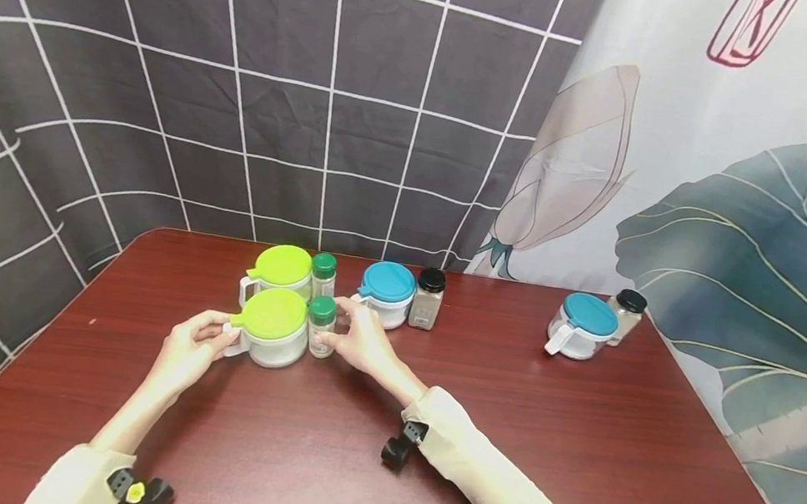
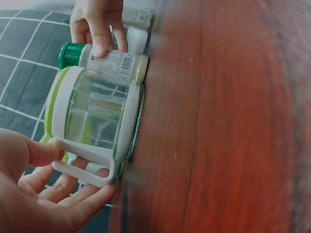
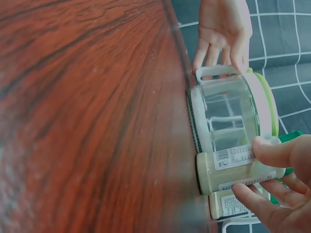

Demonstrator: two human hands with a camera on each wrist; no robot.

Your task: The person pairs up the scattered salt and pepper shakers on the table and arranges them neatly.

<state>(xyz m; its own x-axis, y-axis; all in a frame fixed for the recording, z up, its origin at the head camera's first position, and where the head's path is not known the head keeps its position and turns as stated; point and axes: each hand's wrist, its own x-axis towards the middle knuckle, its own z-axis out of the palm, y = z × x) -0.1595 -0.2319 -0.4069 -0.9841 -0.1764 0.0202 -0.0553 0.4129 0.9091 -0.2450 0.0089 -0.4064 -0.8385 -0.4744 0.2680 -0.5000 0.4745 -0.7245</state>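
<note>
Two holds | grips nearer lime-lidded jar by handle in curled left fingers | pinches green-capped bottle between right fingers, parted bottle-wide | side by side between fingers, probably to align both

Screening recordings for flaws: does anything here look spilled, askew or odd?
Nothing stands out. The held jar and held bottle stand upright, lids on; no spill or breakage shows. The blue-lidded jar and black-capped bottle at far right sit apart from the rest, but upright.
</note>
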